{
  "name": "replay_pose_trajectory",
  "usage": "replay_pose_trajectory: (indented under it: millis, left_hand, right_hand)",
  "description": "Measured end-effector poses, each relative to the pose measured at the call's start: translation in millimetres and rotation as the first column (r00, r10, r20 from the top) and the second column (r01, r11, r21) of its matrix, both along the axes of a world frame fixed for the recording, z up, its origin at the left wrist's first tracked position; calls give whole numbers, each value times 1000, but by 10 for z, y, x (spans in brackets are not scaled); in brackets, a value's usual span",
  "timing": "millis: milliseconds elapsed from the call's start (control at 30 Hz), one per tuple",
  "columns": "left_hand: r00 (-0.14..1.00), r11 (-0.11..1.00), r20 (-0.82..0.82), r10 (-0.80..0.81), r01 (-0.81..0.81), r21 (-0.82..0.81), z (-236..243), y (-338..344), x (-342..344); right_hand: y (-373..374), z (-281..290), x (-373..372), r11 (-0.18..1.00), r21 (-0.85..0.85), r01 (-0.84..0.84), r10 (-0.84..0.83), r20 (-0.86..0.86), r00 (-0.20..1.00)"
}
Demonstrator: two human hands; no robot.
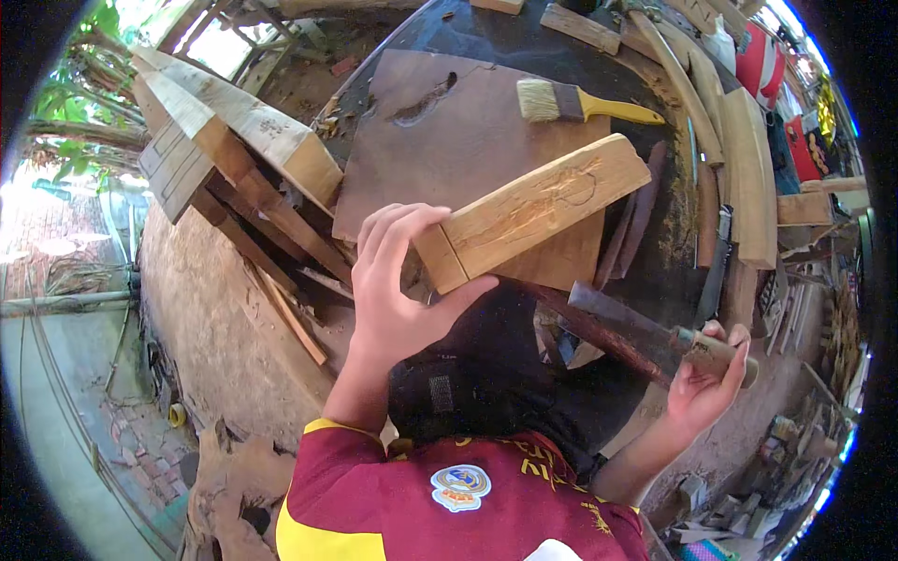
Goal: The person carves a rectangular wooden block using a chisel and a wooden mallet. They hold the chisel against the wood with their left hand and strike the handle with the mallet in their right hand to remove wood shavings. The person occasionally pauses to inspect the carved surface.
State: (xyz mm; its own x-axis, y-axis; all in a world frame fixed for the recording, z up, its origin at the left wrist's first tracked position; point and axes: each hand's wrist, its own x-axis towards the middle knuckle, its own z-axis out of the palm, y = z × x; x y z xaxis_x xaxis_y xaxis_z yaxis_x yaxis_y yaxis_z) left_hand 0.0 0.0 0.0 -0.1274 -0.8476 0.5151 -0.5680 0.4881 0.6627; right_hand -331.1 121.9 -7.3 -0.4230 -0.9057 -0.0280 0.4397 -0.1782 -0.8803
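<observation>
My left hand (393,280) grips one end of a pale wooden block (538,210), which slants up to the right over a brown board (402,150). The block has a dark line across its near end and a curved mark on its face. At the lower right, my right hand (706,393) holds a wide chisel (617,318) by its handle, its dark blade angled up to the left below the block. A paintbrush (627,107) with a yellow handle lies on the board above the block.
A dark worktop (463,28) surrounds the board. Stacked beams (262,140) stand at the left. Long wood pieces (753,178), red objects (758,65) and a dark tool (711,271) lie at the right. A large stump (224,496) sits at lower left.
</observation>
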Motion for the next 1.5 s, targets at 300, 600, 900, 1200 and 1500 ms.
replay_pose_trajectory:
  millis: [300, 600, 900, 1200, 1500]
  left_hand:
    - [975, 929, -81, -205, 220, 299, 130, -323, 391]
    - [970, 945, -81, -229, 242, 219, 160, -421, 343]
    - [955, 925, -180, -237, 279, 260, 22, -402, 409]
    - [934, 901, -262, -242, 316, 296, 53, -402, 379]
    - [938, 930, -216, -270, 313, 194, -19, -448, 409]
  right_hand:
    - [-171, 129, 337, 938, -335, 88, -86, 22, 996]
    - [-426, 459, 516, 953, -255, -166, 138, -125, 983]
    - [-810, 563, 549, 915, -276, -294, 221, -268, 938]
    - [-1053, 878, 630, 952, -98, -290, 226, -411, 883]
    - [-1134, 1005, 265, 887, -249, -388, 320, -274, 907]
